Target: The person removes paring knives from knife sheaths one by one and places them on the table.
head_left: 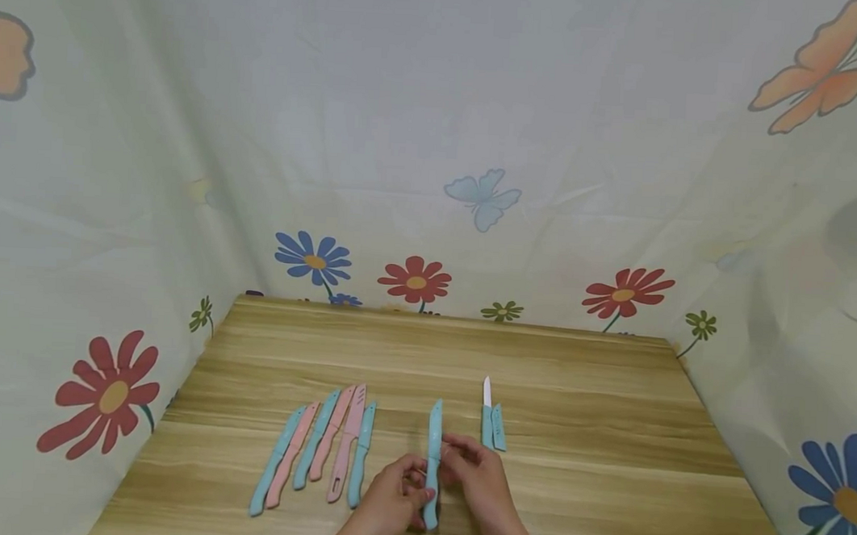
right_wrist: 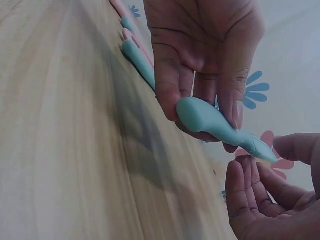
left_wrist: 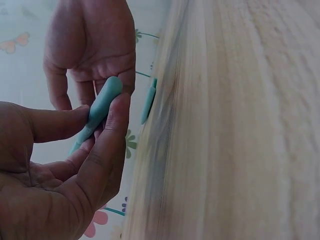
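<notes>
Head view: left hand pinches handle of teal knife above desk, likely leaving its sheath accessible; right hand by sheath, cannot tell whether gripping. Left of teal knife, six sheathed knives, perhaps grouped because covered; right, bare-bladed knife, loose sheath.

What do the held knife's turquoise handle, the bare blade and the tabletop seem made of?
Turquoise handle: probably plastic, smooth, matte, evenly coloured. Bare blade: perhaps metal or ceramic, pale, finish unclear. Tabletop: wood or laminate, low-sheen, with streaky grain.
</notes>
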`<action>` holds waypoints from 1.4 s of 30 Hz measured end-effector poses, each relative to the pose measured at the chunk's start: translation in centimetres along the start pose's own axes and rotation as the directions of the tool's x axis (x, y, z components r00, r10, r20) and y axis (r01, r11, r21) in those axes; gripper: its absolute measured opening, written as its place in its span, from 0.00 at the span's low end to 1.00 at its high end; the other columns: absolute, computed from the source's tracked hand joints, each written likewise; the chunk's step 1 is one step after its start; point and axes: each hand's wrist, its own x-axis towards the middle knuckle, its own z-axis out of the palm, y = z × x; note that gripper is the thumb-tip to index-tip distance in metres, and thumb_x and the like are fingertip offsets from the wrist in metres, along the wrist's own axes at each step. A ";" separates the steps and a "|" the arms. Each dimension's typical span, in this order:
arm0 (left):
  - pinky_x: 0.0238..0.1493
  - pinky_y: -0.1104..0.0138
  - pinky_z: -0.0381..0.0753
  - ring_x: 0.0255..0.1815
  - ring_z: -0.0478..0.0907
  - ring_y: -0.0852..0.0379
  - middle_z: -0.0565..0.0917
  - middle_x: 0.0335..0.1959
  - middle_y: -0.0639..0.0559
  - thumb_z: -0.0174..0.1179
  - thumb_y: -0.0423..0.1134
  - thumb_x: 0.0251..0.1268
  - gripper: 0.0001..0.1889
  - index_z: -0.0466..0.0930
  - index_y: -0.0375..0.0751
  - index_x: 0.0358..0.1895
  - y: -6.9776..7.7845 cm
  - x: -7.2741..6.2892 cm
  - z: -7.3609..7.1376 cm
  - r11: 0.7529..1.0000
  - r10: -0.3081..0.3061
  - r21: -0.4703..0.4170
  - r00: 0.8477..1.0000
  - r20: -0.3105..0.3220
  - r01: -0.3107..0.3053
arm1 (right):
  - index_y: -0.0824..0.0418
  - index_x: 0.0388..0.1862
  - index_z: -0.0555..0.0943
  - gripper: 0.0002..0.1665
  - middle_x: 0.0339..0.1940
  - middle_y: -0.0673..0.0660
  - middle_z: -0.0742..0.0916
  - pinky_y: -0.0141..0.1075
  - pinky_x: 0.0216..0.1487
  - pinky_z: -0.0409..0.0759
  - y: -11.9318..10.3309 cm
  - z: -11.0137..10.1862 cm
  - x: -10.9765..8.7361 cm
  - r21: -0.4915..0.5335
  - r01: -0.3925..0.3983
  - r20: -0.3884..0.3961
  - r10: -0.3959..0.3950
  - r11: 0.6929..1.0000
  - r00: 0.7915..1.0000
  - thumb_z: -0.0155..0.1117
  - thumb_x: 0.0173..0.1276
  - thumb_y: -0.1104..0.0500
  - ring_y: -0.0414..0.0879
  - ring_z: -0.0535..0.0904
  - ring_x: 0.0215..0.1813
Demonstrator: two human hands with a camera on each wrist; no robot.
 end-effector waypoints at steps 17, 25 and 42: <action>0.29 0.63 0.89 0.33 0.81 0.53 0.78 0.43 0.44 0.64 0.27 0.69 0.17 0.76 0.33 0.58 0.2 -0.3 0.2 1.000 0.023 0.015 0.999 0.026 -0.024 | 0.76 0.64 0.76 0.24 0.48 0.62 0.85 0.30 0.47 0.87 -0.4 0.3 1.0 0.010 0.043 0.008 -0.043 0.999 0.999 0.65 0.72 0.67 0.43 0.82 0.46; 0.28 0.63 0.88 0.31 0.81 0.53 0.78 0.43 0.45 0.63 0.28 0.70 0.17 0.76 0.33 0.59 0.2 -0.4 0.2 0.999 0.025 0.022 0.999 0.025 -0.026 | 0.73 0.65 0.77 0.24 0.49 0.63 0.85 0.31 0.48 0.87 -0.7 0.1 1.0 0.004 0.028 0.005 -0.028 1.000 1.000 0.66 0.71 0.66 0.44 0.82 0.47; 0.29 0.62 0.89 0.34 0.81 0.53 0.78 0.43 0.44 0.63 0.26 0.69 0.17 0.75 0.33 0.59 -0.1 -0.4 0.4 0.999 0.036 -0.003 0.999 0.013 -0.036 | 0.71 0.63 0.79 0.24 0.46 0.61 0.87 0.36 0.48 0.89 -0.6 0.4 1.3 0.015 0.010 -0.050 -0.010 1.000 0.999 0.68 0.69 0.68 0.43 0.82 0.44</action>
